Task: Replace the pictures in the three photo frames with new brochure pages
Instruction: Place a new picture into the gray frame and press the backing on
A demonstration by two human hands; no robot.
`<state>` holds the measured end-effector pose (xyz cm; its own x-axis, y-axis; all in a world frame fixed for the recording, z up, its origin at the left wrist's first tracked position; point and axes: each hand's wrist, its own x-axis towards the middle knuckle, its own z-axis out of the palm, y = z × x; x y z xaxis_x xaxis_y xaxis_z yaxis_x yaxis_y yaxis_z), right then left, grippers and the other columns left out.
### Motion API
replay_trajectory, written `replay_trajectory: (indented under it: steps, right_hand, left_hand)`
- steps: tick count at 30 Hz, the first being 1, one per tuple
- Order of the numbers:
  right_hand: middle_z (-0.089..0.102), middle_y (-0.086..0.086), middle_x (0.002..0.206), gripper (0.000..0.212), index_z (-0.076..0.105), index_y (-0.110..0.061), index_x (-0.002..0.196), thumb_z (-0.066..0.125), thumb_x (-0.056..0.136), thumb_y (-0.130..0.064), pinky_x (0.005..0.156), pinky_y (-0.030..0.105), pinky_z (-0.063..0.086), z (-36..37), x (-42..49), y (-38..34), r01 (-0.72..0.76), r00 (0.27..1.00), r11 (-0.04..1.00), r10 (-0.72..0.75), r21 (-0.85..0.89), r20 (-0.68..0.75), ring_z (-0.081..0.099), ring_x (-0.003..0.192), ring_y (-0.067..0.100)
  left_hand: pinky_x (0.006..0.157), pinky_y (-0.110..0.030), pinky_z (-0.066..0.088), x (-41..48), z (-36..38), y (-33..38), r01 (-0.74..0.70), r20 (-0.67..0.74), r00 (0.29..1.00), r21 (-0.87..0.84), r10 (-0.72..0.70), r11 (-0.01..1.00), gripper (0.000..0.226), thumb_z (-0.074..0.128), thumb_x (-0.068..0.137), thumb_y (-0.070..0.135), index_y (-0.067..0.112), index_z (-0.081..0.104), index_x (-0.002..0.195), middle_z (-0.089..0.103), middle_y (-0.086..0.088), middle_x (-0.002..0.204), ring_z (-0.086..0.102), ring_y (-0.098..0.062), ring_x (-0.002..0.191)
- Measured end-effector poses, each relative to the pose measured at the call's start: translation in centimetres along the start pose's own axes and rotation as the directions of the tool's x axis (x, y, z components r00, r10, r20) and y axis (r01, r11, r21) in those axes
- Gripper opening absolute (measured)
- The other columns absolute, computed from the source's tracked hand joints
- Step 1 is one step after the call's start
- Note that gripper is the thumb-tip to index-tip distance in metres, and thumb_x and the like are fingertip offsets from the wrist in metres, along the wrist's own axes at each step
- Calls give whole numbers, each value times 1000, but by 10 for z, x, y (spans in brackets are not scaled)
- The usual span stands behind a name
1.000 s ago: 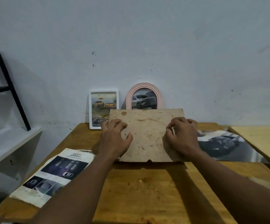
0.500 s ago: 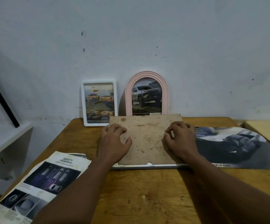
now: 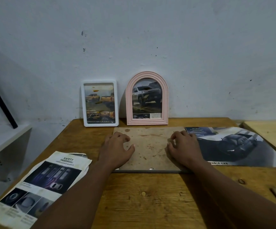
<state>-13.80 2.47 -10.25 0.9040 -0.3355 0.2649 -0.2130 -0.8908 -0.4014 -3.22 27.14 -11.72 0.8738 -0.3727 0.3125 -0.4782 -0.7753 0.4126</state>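
A third photo frame point(image 3: 147, 171) lies face down in the middle of the wooden table point(image 3: 150, 204). Its stained brown backing board point(image 3: 150, 146) faces up. My left hand point(image 3: 117, 149) rests on the board's left side with bent fingers, fingertips on the board. My right hand point(image 3: 183, 149) rests the same way on its right side. A white rectangular frame point(image 3: 100, 103) and a pink arched frame point(image 3: 147, 100) lean upright against the wall behind, each holding a truck picture. A "SAFETY" brochure page point(image 3: 39, 184) lies at the front left.
A large dark car brochure spread point(image 3: 233, 146) lies right of the face-down frame, partly under my right hand. A second wooden top point(image 3: 273, 134) adjoins on the right. A white shelf point(image 3: 1, 141) with a black metal leg point(image 3: 0, 100) stands left.
The face-down frame was tilted up at its far edge one second ago and now lies flat on the table. The view has shifted so that both standing frames show fully.
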Motion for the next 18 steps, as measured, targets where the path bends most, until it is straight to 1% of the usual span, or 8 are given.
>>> replay_trajectory:
  steps: [6, 8, 11, 12, 13, 14, 16, 18]
  right_hand:
    - [54, 4, 131, 46, 52, -19, 128, 49, 94, -50, 103, 41, 42, -2, 0, 4, 1, 1000, 995, 1, -97, 13, 43, 125, 27]
    - [53, 5, 134, 49, 49, -19, 130, 44, 94, -53, 105, 45, 40, -2, 0, 5, -22, 1000, 987, 25, -161, 18, 44, 127, 28]
    - [52, 4, 138, 55, 46, -23, 133, 36, 94, -59, 115, 61, 15, -3, -1, 6, -25, 999, 939, 32, -343, 15, 44, 133, 27]
    - [52, 4, 139, 55, 45, -24, 134, 36, 94, -60, 115, 63, 11, -4, 0, 7, -40, 999, 937, 48, -346, 15, 43, 134, 27]
    - [50, 5, 140, 54, 44, -23, 134, 38, 94, -58, 114, 63, 16, -5, 0, 8, -71, 997, 951, 78, -301, 11, 43, 134, 27]
    - [49, 6, 140, 52, 44, -23, 134, 41, 94, -56, 111, 61, 25, -6, 0, 9, -114, 993, 970, 118, -214, 6, 42, 133, 28]
    - [49, 9, 137, 47, 46, -20, 130, 46, 94, -51, 101, 52, 43, -8, -1, 11, -159, 987, 986, 158, -42, -22, 43, 127, 27]
    - [49, 10, 135, 43, 49, -18, 127, 50, 95, -46, 96, 45, 47, -9, -2, 14, -159, 986, 987, 161, 37, -47, 43, 125, 26]
  left_hand:
    - [95, -37, 48, -3, 0, 6, -24, -12, 1000, -34, 24, 999, 44, 60, 89, 62, 32, 68, 121, 60, 11, 129, 49, -16, 123]
    - [95, -38, 49, -4, 0, 10, -21, 3, 1000, -29, 21, 999, 43, 60, 90, 61, 33, 67, 121, 60, 12, 129, 48, -16, 123]
    - [96, -40, 51, -2, 1, 11, -22, 22, 999, 4, 22, 1000, 42, 60, 91, 59, 33, 66, 123, 59, 12, 131, 47, -15, 124]
    - [96, -40, 51, -1, 1, 11, -25, 24, 999, 11, 24, 1000, 41, 59, 92, 58, 33, 66, 123, 59, 11, 132, 47, -15, 124]
    - [96, -39, 50, -1, 2, 11, -28, 23, 999, 12, 27, 1000, 41, 59, 92, 58, 33, 66, 124, 59, 11, 132, 47, -15, 124]
    - [96, -39, 50, -1, 2, 11, -30, 19, 999, 6, 30, 1000, 40, 59, 92, 57, 33, 66, 124, 59, 11, 132, 47, -14, 123]
    - [96, -39, 51, -2, 2, 11, -30, 6, 1000, -24, 30, 999, 41, 59, 92, 57, 33, 66, 124, 60, 12, 131, 48, -14, 123]
    - [96, -40, 50, -3, 1, 11, -36, -4, 999, -40, 36, 999, 43, 58, 92, 60, 34, 66, 125, 61, 11, 131, 49, -14, 123]
